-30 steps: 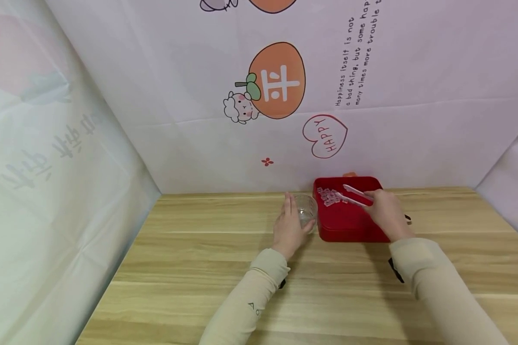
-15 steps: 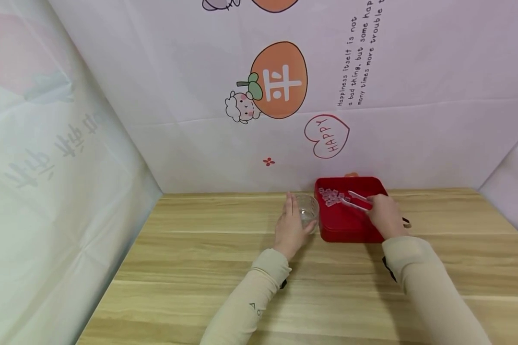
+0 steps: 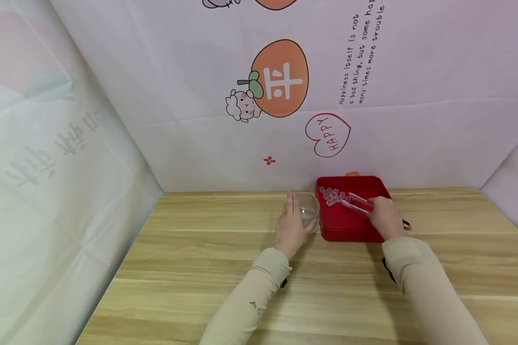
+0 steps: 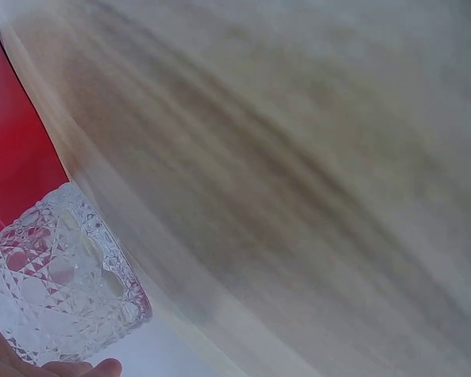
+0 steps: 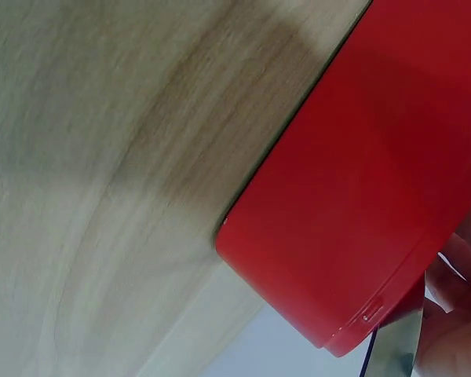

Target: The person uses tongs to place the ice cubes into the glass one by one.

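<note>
My left hand (image 3: 291, 228) holds a clear, diamond-patterned glass (image 3: 307, 213), with fingers along its left side and the thumb at its near right. In the left wrist view the cut glass (image 4: 63, 275) shows above the fingers. In my right hand (image 3: 386, 218) is a pair of tongs (image 3: 357, 207), gripped over the red box (image 3: 343, 235). The tongs' tips lie inside the box, beside a heap of small clear pinkish pieces (image 3: 330, 197). One piece appears at the tips; whether it is pinched cannot be told. Part of the metal tongs (image 5: 396, 345) shows in the right wrist view.
The wood-grain table (image 3: 190, 268) ends at a pale printed sheet (image 3: 224, 158) behind the box. Another pale sheet (image 3: 90, 206) hangs on the left. The glass stands close to the box's left wall.
My right hand has moved slightly left and the tongs' arms have come closer together, their tips shifting right within the box. My left hand stays on the glass.
</note>
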A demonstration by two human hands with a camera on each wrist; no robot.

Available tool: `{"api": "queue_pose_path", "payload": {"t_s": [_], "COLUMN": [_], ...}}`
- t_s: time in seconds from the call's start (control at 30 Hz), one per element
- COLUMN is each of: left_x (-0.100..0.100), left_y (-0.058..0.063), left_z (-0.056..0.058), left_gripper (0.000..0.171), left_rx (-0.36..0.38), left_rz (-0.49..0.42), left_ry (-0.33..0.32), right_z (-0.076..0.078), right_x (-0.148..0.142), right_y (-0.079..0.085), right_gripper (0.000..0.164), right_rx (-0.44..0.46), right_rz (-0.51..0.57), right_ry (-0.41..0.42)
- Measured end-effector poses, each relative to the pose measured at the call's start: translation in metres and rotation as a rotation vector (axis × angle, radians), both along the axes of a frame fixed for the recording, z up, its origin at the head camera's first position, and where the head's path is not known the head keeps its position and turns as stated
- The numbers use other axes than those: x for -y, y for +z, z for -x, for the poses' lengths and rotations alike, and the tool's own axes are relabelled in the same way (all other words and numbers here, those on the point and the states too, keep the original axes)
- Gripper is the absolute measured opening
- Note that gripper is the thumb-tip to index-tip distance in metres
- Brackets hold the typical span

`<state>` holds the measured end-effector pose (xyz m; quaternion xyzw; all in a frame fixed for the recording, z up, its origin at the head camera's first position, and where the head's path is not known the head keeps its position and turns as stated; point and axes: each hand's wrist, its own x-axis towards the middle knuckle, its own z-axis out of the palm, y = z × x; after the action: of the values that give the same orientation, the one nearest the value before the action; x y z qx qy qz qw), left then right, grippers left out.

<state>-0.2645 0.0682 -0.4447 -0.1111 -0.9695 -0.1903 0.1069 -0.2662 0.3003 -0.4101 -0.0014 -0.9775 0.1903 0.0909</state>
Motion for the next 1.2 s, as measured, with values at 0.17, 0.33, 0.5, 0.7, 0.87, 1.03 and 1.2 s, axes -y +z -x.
{"api": "queue_pose_path", "payload": {"t_s": [0.17, 0.33, 0.5, 0.7, 0.87, 1.03, 1.2], "left_x": [-0.0001, -0.0004, -0.0007, -0.0013, -0.0012, -0.0004, 0.0006], "left_y": [-0.0007, -0.0011, -0.0009, -0.0006, 0.0000, 0.0007, 0.0019], "left_z": [0.0006, 0.0015, 0.0012, 0.0004, 0.0002, -0.0006, -0.0025], "left_gripper": [0.092, 0.092, 0.092, 0.093, 0.093, 0.092, 0.091], "left_rx": [0.003, 0.007, 0.005, 0.006, -0.001, -0.010, -0.003], "left_rz": [0.003, 0.006, 0.005, 0.001, 0.005, -0.004, -0.014], "left_ry": [0.001, 0.001, 0.004, 0.010, 0.009, 0.008, 0.012], "right_z": [0.0010, 0.0014, 0.0009, 0.0013, 0.0013, 0.0010, -0.0006], "right_x": [-0.0010, 0.0000, 0.0019, 0.0018, 0.0016, 0.0019, 0.0023], "right_y": [0.0002, 0.0014, 0.0009, -0.0007, -0.0006, -0.0006, -0.0011], "right_gripper": [0.034, 0.036, 0.034, 0.029, 0.028, 0.028, 0.027], "right_rx": [0.032, 0.055, 0.058, 0.055, 0.054, 0.047, 0.037], "right_rz": [0.018, 0.030, 0.026, 0.021, 0.023, 0.019, 0.011], "right_ry": [0.011, 0.011, 0.005, 0.006, 0.002, 0.006, 0.017]}}
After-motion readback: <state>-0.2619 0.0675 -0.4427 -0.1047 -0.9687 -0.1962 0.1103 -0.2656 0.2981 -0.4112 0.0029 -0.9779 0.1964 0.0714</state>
